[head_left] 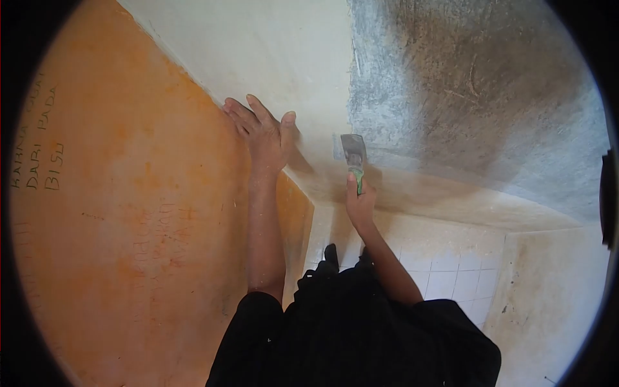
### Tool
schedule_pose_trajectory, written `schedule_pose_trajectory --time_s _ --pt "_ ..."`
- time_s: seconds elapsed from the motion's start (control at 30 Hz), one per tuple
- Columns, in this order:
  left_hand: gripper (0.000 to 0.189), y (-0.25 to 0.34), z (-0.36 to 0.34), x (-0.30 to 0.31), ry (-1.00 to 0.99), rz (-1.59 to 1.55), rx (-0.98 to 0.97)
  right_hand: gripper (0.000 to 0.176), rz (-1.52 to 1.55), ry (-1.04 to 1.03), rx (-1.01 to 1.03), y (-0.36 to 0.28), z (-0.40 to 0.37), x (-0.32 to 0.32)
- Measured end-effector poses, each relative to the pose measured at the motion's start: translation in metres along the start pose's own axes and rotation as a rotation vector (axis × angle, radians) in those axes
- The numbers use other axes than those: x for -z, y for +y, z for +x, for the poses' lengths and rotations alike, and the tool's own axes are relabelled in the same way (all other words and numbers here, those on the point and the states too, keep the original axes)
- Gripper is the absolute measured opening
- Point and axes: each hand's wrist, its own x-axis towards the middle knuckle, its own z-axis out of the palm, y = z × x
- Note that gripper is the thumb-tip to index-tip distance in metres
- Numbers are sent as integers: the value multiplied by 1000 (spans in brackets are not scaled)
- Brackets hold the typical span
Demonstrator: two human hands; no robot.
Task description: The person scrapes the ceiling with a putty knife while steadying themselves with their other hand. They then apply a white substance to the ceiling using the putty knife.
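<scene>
My right hand point(360, 200) is wrapped round the green handle of a scraper point(354, 153), thumb along the handle. The scraper's wide metal blade points up and lies at the pale wall point(296, 58), close to the lower left corner of the grey, stripped patch point(477, 97). A small grey scraped mark shows just left of the blade. My left hand point(267, 138) rests with fingers spread near the corner where the pale wall meets the orange wall point(148, 193). It holds nothing.
Handwriting point(45, 135) marks the orange wall on the left. Below are white floor tiles point(451, 280) and my dark shoe point(331, 255). Another stained pale wall point(548, 290) rises at the lower right, and a dark object point(608, 200) stands at the right edge.
</scene>
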Motion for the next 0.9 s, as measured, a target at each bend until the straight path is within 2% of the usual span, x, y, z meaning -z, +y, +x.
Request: schedule_pose_trajectory --time_s 0.07,0.13,0.3,0.37,0.4,0.47,0.53,0.57,0.63,0.7,0.73,0.8,0.83,0.9 --pt "91 2 4 0 -9 -5 25 37 40 0 -12 8 -6 -3" --pt "91 -1 8 -3 13 4 2 39 105 11 -247 29 -27 -2" --pt "89 7 4 -2 19 20 7 39 124 11 -266 34 -35 -5" --pt "79 20 7 -1 202 -32 -30 39 111 8 -234 38 -32 -3" --pt "79 27 14 1 201 -35 -34 39 89 8 -215 39 -32 -2" --pt "66 43 43 6 508 -134 -369 39 61 14 -194 46 -31 -4" --pt "58 72 84 28 561 -206 -493 37 70 -65 -250 59 -38 -7" --pt "56 95 102 46 616 -231 -492 37 63 -69 -255 51 -40 -7" --pt "54 121 152 66 672 -253 -491 34 337 -47 -178 16 -31 -8" --pt "47 128 209 62 1024 -260 -887 33 449 -81 -263 6 -24 -5" --pt "47 122 206 62 1024 -260 -884 31 560 -116 -345 5 -23 -2" --pt "47 108 194 71 951 157 -869 31 501 -122 -339 14 -27 -1" --pt "49 113 184 68 901 86 -783 31 441 -124 -334 20 -29 0" --pt "50 117 179 65 909 138 -730 31 388 -130 -312 28 -33 4"
